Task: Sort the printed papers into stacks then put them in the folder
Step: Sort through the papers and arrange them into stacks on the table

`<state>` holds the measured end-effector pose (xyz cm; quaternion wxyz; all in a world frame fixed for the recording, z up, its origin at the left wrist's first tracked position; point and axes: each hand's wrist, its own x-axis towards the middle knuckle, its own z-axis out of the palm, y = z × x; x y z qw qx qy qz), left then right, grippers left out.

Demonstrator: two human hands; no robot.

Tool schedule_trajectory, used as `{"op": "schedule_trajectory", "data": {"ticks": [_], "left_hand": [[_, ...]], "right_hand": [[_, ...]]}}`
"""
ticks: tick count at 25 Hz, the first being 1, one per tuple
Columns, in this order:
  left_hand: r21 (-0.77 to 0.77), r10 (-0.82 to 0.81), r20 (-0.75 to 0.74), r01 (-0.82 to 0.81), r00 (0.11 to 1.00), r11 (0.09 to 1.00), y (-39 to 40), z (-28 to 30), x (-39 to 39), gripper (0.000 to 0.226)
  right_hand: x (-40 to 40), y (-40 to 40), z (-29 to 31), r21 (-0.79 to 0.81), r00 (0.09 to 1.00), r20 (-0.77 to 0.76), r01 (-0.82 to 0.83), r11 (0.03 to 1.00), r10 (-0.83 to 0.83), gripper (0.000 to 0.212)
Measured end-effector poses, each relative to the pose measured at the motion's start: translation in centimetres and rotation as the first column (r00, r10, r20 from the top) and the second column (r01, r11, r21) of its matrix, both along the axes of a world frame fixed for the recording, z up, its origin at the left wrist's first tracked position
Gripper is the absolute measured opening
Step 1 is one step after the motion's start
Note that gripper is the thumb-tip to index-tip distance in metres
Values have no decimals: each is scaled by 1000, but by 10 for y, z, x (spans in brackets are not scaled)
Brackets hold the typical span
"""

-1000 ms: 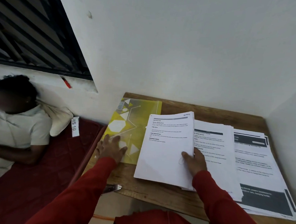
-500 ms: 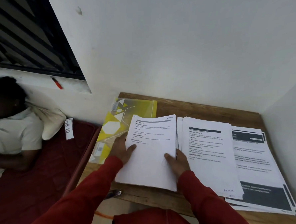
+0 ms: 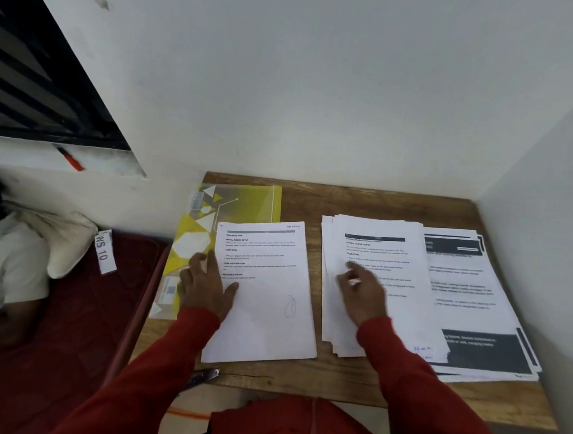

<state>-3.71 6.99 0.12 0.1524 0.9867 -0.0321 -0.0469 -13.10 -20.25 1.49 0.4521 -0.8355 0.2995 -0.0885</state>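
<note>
Printed papers lie in three stacks across the wooden table, side by side: left stack neat, partly overlapping the yellow folder; middle stack thick and fanned at its edges; right stack with dark header and footer bands, partly under the middle one; count: three stacks, one folder, two hands in view.

Step in hand, as I judge it: sorting, near its end; stacks separated but not yet squared, nothing in the folder so far.

My left hand rests flat on the left edge of the left stack, fingers straight and spread, pressing, not gripping; part of it lies over the folder. My right hand sits on the middle stack, fingers loosely bent toward the top sheet; blurred, so I cannot tell whether it pinches a sheet or only touches.

Next move, my guess: square the middle stack, free the folder from under the left stack, open it, slide stacks in; loose fanned sheets may slip or mix.

A metal clip-like piece sits at the table's near edge; unclear what it is.
</note>
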Motion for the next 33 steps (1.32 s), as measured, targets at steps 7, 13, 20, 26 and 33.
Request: {"op": "schedule_trajectory", "data": {"ticks": [7, 13, 20, 26, 33], "left_hand": [[-565, -439, -222, 252, 870, 786, -152, 33, -23, 61], [-280, -149, -439, 22, 886, 960, -222, 9, -30, 92], [-383, 38, -566, -303, 824, 872, -249, 20, -29, 78], [-505, 56, -462, -314, 885, 804, -249, 21, -32, 54], [-837, 11, -148, -131, 989, 531, -232, 64, -46, 56]], "right_hand": [[-28, -113, 10, -399, 866, -368, 182, 899, -339, 75], [-31, -134, -8, -294, 824, -520, 74, 953, -225, 79], [-21, -152, -11, -21, 907, -406, 110, 994, -109, 61], [-24, -167, -7, 202, 957, -273, 157, 967, -98, 52], [-36, -162, 32, 318, 987, 77, 111, 941, -142, 42]]}}
